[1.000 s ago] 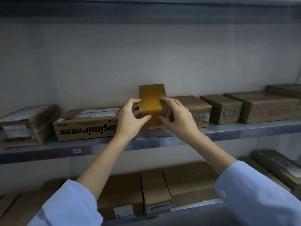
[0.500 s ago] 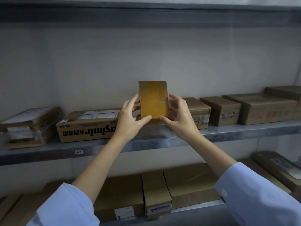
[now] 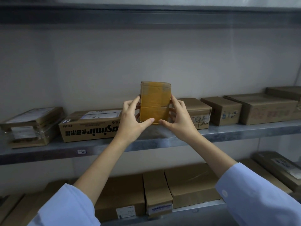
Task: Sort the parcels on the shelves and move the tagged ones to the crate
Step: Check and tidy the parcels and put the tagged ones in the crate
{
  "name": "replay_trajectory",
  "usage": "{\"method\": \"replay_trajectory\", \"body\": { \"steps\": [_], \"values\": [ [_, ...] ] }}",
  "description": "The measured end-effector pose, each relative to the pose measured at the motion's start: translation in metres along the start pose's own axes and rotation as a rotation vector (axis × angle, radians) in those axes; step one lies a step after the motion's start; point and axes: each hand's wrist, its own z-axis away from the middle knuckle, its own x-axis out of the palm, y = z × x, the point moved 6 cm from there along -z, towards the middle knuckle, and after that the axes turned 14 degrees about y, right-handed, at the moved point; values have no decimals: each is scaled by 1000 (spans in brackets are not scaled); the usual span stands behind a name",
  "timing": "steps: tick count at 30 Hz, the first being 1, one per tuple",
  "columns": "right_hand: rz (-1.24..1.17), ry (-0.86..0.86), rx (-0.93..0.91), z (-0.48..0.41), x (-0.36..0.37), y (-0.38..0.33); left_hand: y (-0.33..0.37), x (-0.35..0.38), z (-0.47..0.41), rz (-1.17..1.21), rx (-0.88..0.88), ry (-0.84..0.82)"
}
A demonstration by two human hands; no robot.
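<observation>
A small parcel (image 3: 154, 101) wrapped in yellow-brown tape stands upright, lifted just above the middle shelf (image 3: 162, 142). My left hand (image 3: 132, 121) grips its left edge and bottom corner. My right hand (image 3: 179, 119) grips its right edge, thumb under the bottom. The face toward me shows only tape, no label. No crate is in view.
The same shelf carries a long printed carton (image 3: 91, 126), a flat stack (image 3: 29, 128) at the left, and several brown boxes (image 3: 223, 110) to the right. The lower shelf holds more boxes (image 3: 158, 193), some with white labels. Another shelf (image 3: 146, 15) spans overhead.
Both hands raised the small parcel off the shelf and turned it upright, its taped face now toward me and slightly higher.
</observation>
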Motion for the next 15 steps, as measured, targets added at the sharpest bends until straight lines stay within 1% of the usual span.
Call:
{"method": "replay_trajectory", "body": {
  "steps": [4,9,12,15],
  "values": [
    [-12,10,-8,0,-1,-1,-1,-4,2,48,-16,12],
    [-79,24,42,-2,-3,0,-3,-6,5,81,-47,-6],
    [-110,13,13,-2,-2,-2,-2,-6,5,68,-29,-8],
    [-54,7,-39,-1,-1,-3,1,-6,5,52,0,-23]
  ]
}}
